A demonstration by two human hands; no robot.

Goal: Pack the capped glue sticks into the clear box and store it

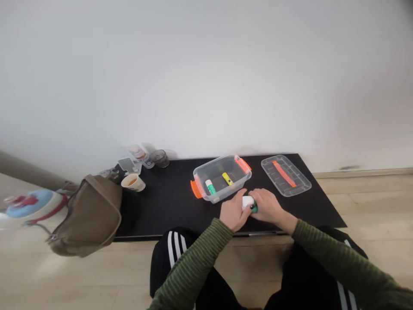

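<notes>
Matte black tabletop (161, 202), white-capped glue stick (248, 201)

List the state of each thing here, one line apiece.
Left hand: gripping a white-and-green stick
Right hand: gripping the same stick
Clear plastic box: lid off, holding a yellow highlighter and a green-labelled tube
Clear lid: lying apart from the box, orange strip on it
Paper cup: upright, liquid inside

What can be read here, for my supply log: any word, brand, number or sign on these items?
Nothing is readable: any print on the white can, the green-and-white stick and yellow marker in the clear plastic box, and the held white-and-green item is too small or blurred to read.
</notes>
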